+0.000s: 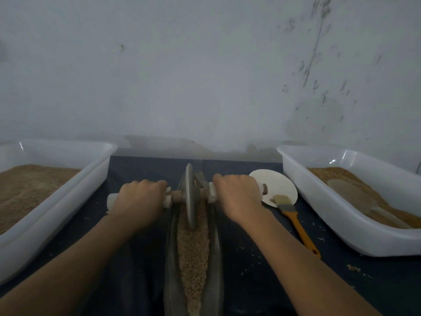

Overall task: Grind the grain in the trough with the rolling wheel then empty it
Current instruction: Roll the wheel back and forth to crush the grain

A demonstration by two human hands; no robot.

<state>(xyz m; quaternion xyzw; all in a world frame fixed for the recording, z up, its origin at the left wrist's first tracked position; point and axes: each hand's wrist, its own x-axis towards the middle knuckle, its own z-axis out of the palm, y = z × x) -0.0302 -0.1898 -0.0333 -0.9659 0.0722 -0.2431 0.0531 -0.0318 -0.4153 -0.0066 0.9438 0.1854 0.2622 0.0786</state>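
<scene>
1. Surface [136, 258]: dark covering, scattered grain flecks, carrying everything below.
2. Left tub [68, 201]: white plastic, outboard of the left hand, filled with brown ground material.
3. Right tub [341, 224]: white plastic, outboard of the right hand, holding brown grain and a pale scoop [355, 197].
4. Trough [216, 258]: long, dark, boat-shaped, running between both forearms; grain [193, 254] lies along its channel.
5. Rolling wheel [191, 197]: grey disc, upright on edge in the trough, between the hands.
6. Left hand [139, 201]: fingers curled round the left axle handle.
7. Right hand [239, 197]: fingers curled round the right axle handle.
8. Round pale plate [280, 181]: just beyond the right hand.
9. Brush [293, 220]: orange handle, beside the right wrist, bristles on the plate.
</scene>
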